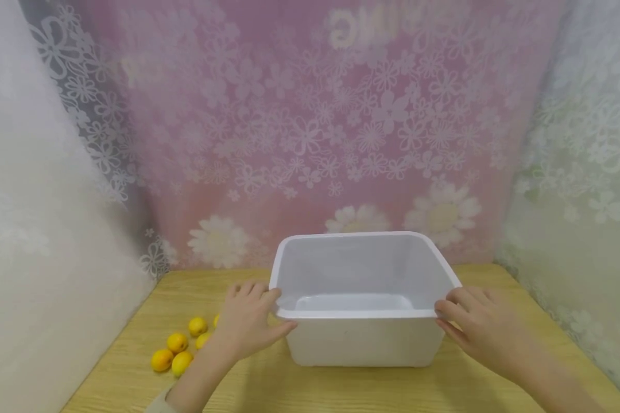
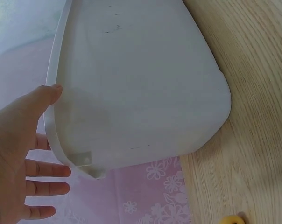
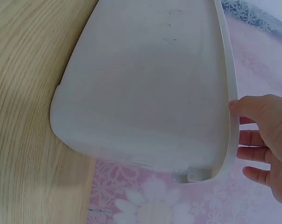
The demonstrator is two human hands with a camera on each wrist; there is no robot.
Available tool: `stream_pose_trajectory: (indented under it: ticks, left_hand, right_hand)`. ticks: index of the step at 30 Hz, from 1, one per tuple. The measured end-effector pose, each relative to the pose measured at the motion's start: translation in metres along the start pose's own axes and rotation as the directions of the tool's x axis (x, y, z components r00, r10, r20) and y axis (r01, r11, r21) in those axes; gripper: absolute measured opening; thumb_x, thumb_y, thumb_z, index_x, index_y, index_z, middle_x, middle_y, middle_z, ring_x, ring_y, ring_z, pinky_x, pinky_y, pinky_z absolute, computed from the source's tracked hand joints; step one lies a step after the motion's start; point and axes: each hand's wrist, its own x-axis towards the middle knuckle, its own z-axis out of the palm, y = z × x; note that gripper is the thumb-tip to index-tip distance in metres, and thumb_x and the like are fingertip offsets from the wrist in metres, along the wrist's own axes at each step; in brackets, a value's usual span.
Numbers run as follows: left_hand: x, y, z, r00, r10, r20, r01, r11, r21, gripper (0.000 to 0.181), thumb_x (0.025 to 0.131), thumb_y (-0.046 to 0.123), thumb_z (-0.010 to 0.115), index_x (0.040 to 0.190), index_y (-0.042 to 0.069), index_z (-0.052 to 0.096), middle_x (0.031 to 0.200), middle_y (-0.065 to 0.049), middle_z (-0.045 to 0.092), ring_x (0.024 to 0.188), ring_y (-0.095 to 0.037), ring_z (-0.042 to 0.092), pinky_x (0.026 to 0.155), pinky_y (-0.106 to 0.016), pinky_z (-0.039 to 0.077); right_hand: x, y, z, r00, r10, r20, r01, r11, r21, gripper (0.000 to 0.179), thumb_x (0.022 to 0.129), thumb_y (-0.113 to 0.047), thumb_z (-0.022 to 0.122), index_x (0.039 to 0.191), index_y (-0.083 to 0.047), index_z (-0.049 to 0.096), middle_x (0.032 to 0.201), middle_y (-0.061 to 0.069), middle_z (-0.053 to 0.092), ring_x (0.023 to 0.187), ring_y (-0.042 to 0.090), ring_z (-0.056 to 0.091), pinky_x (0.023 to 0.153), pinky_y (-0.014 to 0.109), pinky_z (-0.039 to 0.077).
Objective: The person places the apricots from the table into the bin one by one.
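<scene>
A white plastic bin (image 1: pixel 364 342) stands upright on the wooden table, its inside bare down to the bottom. My left hand (image 1: pixel 248 321) holds the near left corner of its rim, thumb on the outer wall and fingers over the edge. At the near right corner my right hand (image 1: pixel 477 327) pinches the rim the same way. Both wrist views show the bin's outer wall, with the left thumb (image 2: pixel 51 93) and the right thumb (image 3: pixel 246 106) against the lip.
Several yellow fruits, lemon-like, lie in a group left of the bin, one of them (image 1: pixel 177 342) beside my left forearm, which hides part of the group. The wooden table (image 1: pixel 134 367) ends at a pink flowered curtain (image 1: pixel 310 143) behind, with pale sheets at both sides.
</scene>
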Motion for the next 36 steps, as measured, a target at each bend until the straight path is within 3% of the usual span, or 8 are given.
stream_pose_trajectory:
  ticks: [7,12,24,29,33,36]
  left_hand:
    - [-0.013,-0.003,-0.003,1.000,0.008,-0.030,-0.008,1.000,0.015,0.057,0.075,0.065,0.061,0.106,0.017,0.063,0.100,-0.002,0.061,0.096,-0.026,0.055,0.083,-0.048,0.041]
    - [-0.021,-0.006,-0.009,0.999,0.008,-0.047,-0.008,1.000,0.021,0.055,0.074,0.063,0.063,0.104,0.018,0.064,0.101,-0.001,0.062,0.094,-0.025,0.056,0.085,-0.049,0.042]
    - [-0.038,-0.010,-0.019,0.996,0.023,-0.083,-0.020,0.999,0.044,0.054,0.072,0.063,0.065,0.103,0.018,0.064,0.100,0.000,0.060,0.090,-0.023,0.055,0.080,-0.049,0.043]
    - [-0.040,-0.011,-0.020,0.994,0.025,-0.103,-0.021,0.999,0.046,0.052,0.071,0.061,0.067,0.101,0.018,0.062,0.100,0.000,0.060,0.087,-0.022,0.055,0.078,-0.046,0.042]
    - [-0.041,-0.010,-0.022,0.995,0.021,-0.100,-0.017,0.999,0.040,0.051,0.071,0.060,0.068,0.100,0.018,0.062,0.100,0.000,0.060,0.087,-0.022,0.054,0.078,-0.045,0.042]
    - [-0.041,-0.009,-0.022,0.996,0.014,-0.086,-0.011,0.999,0.032,0.051,0.071,0.059,0.068,0.101,0.018,0.063,0.102,0.000,0.060,0.088,-0.022,0.054,0.078,-0.045,0.041]
  right_hand:
    - [-0.002,-0.013,-0.003,1.000,0.018,0.022,-0.018,1.000,0.015,0.046,0.102,-0.040,0.028,0.080,-0.015,0.059,0.077,-0.002,0.052,0.073,0.021,0.051,0.067,0.038,0.041]
    - [0.001,-0.018,-0.006,1.000,0.009,0.025,-0.010,1.000,0.025,0.046,0.102,-0.039,0.027,0.082,-0.014,0.060,0.078,-0.002,0.051,0.073,0.020,0.049,0.063,0.036,0.041]
    - [0.011,-0.036,-0.017,0.993,-0.060,-0.104,0.065,0.997,0.044,0.040,0.102,-0.032,0.032,0.079,-0.014,0.059,0.076,-0.004,0.050,0.068,0.017,0.048,0.058,0.029,0.036]
    - [0.009,-0.038,-0.016,0.992,-0.057,-0.111,0.064,0.996,0.058,0.040,0.102,-0.033,0.032,0.080,-0.013,0.060,0.077,-0.003,0.051,0.069,0.016,0.048,0.060,0.029,0.035]
    - [0.001,-0.036,-0.014,0.997,-0.038,-0.062,0.043,0.995,0.086,0.042,0.101,-0.038,0.033,0.086,-0.013,0.063,0.084,-0.002,0.056,0.075,0.018,0.052,0.067,0.032,0.037]
    - [-0.006,-0.032,-0.013,0.999,-0.029,-0.019,0.031,0.990,0.135,0.046,0.100,-0.044,0.035,0.098,-0.009,0.066,0.097,0.001,0.061,0.088,0.021,0.055,0.084,0.030,0.037]
